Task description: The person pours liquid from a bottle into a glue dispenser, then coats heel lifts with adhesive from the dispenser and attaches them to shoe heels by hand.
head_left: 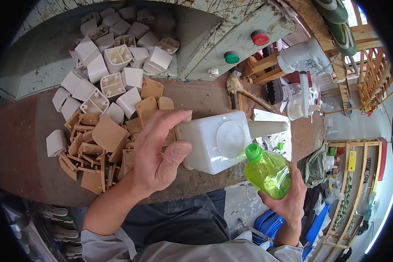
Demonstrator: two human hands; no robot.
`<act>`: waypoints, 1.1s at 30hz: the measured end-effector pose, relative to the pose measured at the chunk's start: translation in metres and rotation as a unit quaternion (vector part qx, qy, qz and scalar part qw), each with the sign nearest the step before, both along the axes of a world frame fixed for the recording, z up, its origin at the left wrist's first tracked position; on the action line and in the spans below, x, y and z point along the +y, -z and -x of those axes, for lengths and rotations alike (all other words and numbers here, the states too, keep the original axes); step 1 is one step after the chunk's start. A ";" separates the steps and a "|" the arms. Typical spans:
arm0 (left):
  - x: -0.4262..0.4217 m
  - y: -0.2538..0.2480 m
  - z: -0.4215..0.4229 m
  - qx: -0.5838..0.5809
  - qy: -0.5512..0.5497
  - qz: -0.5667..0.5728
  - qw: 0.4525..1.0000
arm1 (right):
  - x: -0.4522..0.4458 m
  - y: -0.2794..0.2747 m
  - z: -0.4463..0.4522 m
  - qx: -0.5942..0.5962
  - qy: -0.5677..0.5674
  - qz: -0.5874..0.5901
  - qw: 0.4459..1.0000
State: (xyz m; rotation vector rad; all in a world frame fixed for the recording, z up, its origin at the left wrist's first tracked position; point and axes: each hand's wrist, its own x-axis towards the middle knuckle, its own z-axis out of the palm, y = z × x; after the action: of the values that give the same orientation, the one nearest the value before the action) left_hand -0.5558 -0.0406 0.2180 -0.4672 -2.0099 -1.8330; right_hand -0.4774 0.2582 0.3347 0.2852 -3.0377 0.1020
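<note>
My left hand [161,153] is open, thumb and fingers apart, beside the base end of a white square plastic bottle [209,142]. Whether it touches that bottle I cannot tell. The white bottle has a long tapered nozzle [268,127] pointing right. In my right hand [292,196] is a clear green plastic bottle [268,174], uncapped, its open mouth tilted up and left near the white bottle. A small green cap [280,146] lies on a white sheet [270,115] behind the green bottle.
Brown molded heel-like pieces [111,133] pile up left of my left hand, with white ones [113,85] behind. A metal housing with a red button [260,37] and a green button [232,56] stands at the back. A hammer-like tool [249,91] and wooden racks [349,187] are to the right.
</note>
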 end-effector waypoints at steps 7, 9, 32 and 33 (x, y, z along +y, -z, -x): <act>-0.003 0.011 0.004 0.053 -0.006 -0.035 0.998 | -0.004 -0.006 0.002 -0.015 0.014 -0.021 1.000; -0.002 0.014 0.003 0.031 -0.009 -0.063 0.998 | -0.003 -0.007 0.003 -0.012 0.007 -0.026 1.000; -0.001 0.011 0.001 -0.034 -0.025 -0.077 0.996 | -0.010 -0.020 0.009 -0.034 -0.003 -0.056 0.998; -0.001 0.013 0.002 -0.026 -0.027 -0.087 0.996 | -0.011 -0.021 0.010 -0.034 -0.004 -0.057 0.998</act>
State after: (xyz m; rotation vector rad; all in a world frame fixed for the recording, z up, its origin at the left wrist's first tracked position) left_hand -0.5580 -0.0413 0.2045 -0.3132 -1.8562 -1.9834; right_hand -0.4871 0.2475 0.3553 0.3093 -3.1154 -0.0639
